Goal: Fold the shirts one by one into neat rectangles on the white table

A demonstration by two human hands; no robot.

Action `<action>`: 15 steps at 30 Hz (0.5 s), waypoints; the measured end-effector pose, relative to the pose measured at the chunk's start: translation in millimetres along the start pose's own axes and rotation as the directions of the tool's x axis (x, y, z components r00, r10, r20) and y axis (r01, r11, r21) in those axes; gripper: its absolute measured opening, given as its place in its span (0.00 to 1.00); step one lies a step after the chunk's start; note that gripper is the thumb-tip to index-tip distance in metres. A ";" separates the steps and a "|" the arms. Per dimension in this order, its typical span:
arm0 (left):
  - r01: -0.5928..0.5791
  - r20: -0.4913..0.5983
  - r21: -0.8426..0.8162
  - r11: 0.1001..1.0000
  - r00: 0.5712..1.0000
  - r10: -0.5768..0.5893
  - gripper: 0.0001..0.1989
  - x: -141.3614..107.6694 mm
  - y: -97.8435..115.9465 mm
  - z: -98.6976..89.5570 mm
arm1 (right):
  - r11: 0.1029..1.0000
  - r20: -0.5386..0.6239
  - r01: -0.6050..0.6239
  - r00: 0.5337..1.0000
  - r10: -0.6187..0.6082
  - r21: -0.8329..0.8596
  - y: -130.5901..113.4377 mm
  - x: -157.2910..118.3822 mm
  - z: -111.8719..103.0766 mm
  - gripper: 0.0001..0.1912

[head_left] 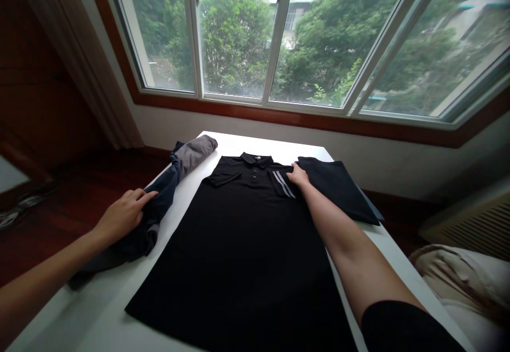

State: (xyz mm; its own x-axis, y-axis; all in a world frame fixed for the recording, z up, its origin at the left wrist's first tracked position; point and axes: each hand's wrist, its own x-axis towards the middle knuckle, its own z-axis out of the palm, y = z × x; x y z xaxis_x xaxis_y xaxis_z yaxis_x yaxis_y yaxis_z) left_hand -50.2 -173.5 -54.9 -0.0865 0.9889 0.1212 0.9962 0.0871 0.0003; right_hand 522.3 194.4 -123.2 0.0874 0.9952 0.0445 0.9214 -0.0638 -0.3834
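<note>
A black polo shirt lies spread on the white table, its collar toward the window and both sleeves folded inward over the front. Two pale stripes cross the right-hand sleeve. My right hand pinches the shirt's edge beside that striped sleeve, near the shoulder. On the left, my left hand rests over a heap of dark blue and grey clothes, fingers together and thumb side toward the shirt; whether it grips the cloth cannot be made out.
Dark folded clothes lie at the table's right edge. A window spans the wall beyond the table. Beige fabric sits at the lower right, below a slatted unit. A curtain hangs at the left.
</note>
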 end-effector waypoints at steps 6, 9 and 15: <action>0.049 0.039 0.010 0.999 0.998 -0.050 0.33 -12.3 30.5 11.2 | 0.998 -0.012 0.054 0.998 -0.054 0.013 4.1 -5.7 1.6 0.34; 0.101 0.052 0.108 0.989 0.993 -0.107 0.43 -20.9 52.1 23.5 | 0.997 -0.004 0.077 0.997 -0.077 0.008 1.1 -10.8 -0.9 0.33; 0.112 0.023 -0.019 0.994 0.994 -0.111 0.22 -4.3 23.6 4.9 | 0.991 0.040 0.131 0.991 -0.130 -0.012 -1.7 -15.2 -4.1 0.25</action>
State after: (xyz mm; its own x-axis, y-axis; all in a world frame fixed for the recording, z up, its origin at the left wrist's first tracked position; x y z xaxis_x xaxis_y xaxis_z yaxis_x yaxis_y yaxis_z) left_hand -26.3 -175.1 -60.3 -0.1970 0.9755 0.0980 0.9803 0.1947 0.0327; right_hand 520.9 179.1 -119.3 -0.0483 0.9972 0.0569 0.9295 0.0657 -0.3630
